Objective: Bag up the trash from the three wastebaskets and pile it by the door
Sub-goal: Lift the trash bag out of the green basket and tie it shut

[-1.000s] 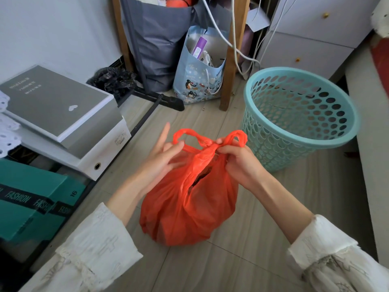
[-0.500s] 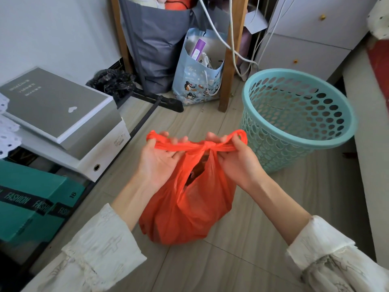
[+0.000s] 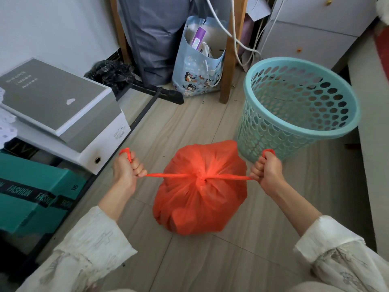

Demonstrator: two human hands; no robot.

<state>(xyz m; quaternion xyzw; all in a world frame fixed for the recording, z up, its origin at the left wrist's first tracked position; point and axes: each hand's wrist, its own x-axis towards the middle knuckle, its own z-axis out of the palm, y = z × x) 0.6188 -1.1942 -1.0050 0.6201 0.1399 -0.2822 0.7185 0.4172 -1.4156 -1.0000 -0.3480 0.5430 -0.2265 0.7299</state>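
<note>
hands (image 3: 197, 171) pulled apart — orange bag (image 3: 200, 199) knotted

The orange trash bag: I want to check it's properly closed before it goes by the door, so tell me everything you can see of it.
The orange trash bag is thin, slightly see-through plastic, bulging and rounded with its contents, which cannot be made out. It sits on the wooden floor just in front of the teal wastebasket. Its two handles are knotted at the top centre and pulled taut sideways, one end gripped in the left hand, the other in the right hand. The mouth looks gathered shut at the knot.
</note>
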